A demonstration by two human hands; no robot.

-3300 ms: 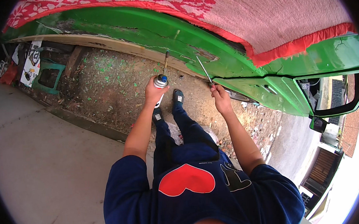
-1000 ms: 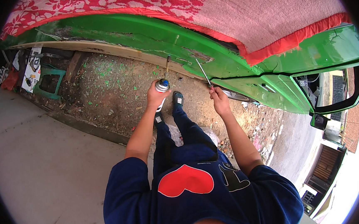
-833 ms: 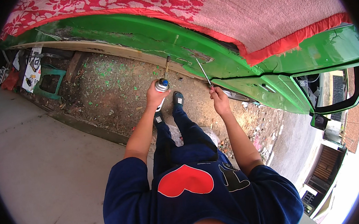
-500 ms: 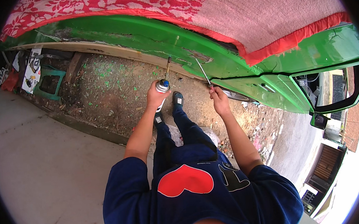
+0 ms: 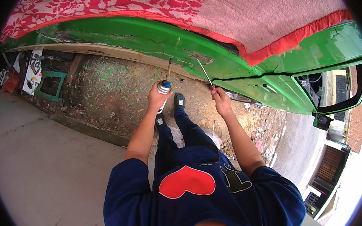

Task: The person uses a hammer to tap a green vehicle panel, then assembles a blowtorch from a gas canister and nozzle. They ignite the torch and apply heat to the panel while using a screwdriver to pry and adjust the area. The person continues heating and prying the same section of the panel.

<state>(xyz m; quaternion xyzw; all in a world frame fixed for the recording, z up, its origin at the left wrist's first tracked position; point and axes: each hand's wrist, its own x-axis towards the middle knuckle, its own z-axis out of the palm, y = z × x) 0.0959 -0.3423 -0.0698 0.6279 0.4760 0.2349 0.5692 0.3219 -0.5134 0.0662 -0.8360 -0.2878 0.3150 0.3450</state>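
Left hand (image 5: 156,98) grips a spray can (image 5: 163,89) — right hand (image 5: 222,102), a screwdriver (image 5: 204,72)

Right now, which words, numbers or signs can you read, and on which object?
I describe print without copying.
White board: large dark lettering.
Navy shirt: red heart, outlined black shape; white line too small to read.
Shoes: pale labels, too small.
Spray can: nothing legible.

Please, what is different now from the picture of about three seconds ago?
The left hand, with the spray can, sits slightly lower in the picture; the view itself has shifted a little too. Nothing was taken or released: the right hand still holds the thin metal tool.
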